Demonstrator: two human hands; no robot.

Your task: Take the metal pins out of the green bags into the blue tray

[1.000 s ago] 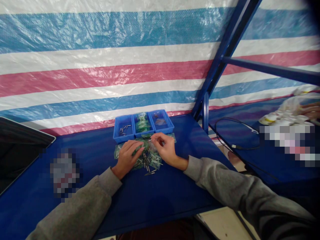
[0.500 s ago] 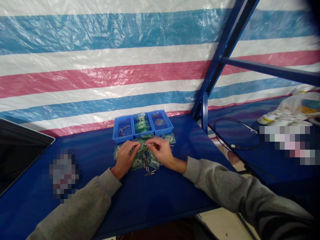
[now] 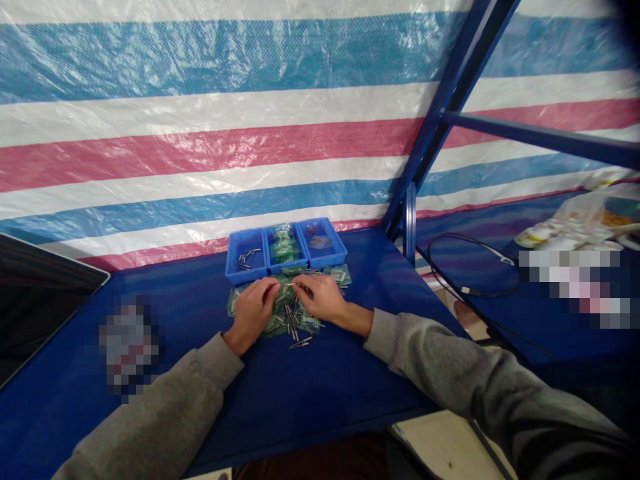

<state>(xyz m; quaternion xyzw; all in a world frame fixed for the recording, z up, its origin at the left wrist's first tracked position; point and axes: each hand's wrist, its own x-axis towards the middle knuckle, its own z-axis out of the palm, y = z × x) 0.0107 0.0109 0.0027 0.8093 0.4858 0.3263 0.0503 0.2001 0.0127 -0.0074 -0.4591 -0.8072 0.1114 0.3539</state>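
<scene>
One thin pale rod (image 3: 292,285) juts leftward from the right hand (image 3: 323,297), which pinches it.

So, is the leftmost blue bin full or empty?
Neither: the leftmost blue bin is only partly filled. A few slim metal rods lie inside, with much of its blue floor showing.

The piece (image 3: 293,285) at the right hand (image 3: 323,297) is too small to identify. Pixelation blurs an item (image 3: 129,347); the picture's left edge crops the dark panel (image 3: 40,300).
</scene>
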